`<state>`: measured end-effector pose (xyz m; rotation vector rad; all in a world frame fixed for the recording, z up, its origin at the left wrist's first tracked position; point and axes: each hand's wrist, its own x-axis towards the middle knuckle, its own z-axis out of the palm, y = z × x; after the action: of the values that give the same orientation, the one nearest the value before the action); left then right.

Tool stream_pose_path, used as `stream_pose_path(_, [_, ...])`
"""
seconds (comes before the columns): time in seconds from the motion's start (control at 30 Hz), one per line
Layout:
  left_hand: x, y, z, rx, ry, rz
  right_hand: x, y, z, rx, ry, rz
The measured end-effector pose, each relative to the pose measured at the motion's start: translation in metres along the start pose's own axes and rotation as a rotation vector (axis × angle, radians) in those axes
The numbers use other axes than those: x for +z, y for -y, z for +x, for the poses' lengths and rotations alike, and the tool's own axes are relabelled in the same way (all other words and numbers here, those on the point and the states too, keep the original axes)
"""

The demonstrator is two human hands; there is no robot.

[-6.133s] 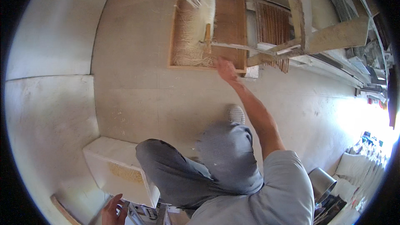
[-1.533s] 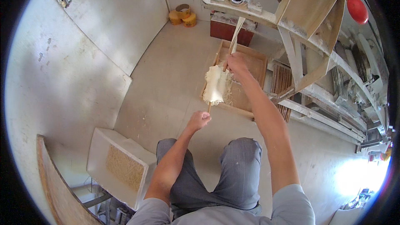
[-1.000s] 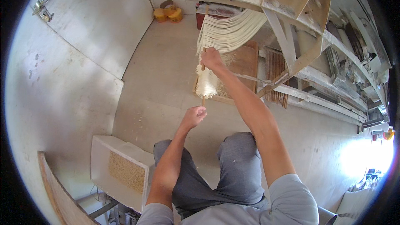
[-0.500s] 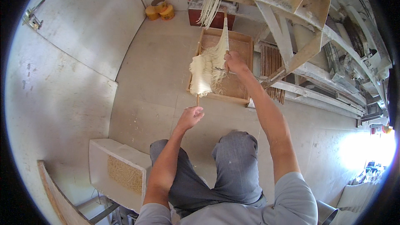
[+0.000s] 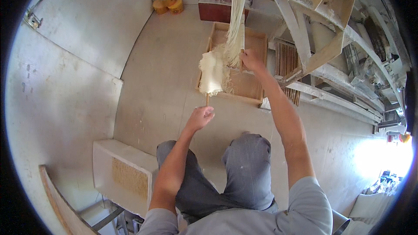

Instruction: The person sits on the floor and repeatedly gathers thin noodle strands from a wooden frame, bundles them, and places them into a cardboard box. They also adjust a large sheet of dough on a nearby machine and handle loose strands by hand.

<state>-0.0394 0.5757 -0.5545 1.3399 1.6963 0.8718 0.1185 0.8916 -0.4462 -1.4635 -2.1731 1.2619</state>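
My left hand is closed round the near end of a thin wooden stick. A thick pale bundle of fresh noodles hangs over that stick. To its right and farther off, my right hand grips a second stick, pointing away from me. Long noodle strands come down from the machine and lie along this second stick, their loose ends close to the bundle. Under both lies a shallow wooden tray on the floor; a few strands trail over it.
The machine's floury wooden frame rises at the right, with a stack of sticks beneath it. A dark red box stands beyond the tray, yellow tape rolls at the far left. A white bin with tan contents stands near left.
The strands from the machine now reach farther down, alongside the right stick. My right hand has shifted slightly right and away; the left bundle has moved only a little.
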Motion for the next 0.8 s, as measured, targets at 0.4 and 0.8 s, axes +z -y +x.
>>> stream_pose_path(0.4, [0.001, 0.003, 0.007, -0.024, 0.014, -0.007, 0.014, 0.005, -0.001, -0.087, -0.025, -0.017])
stream_pose_path(0.8, [-0.003, 0.003, 0.013, -0.072, 0.014, -0.035, 0.036, 0.126, 0.010, -1.052, -0.468, -0.835])
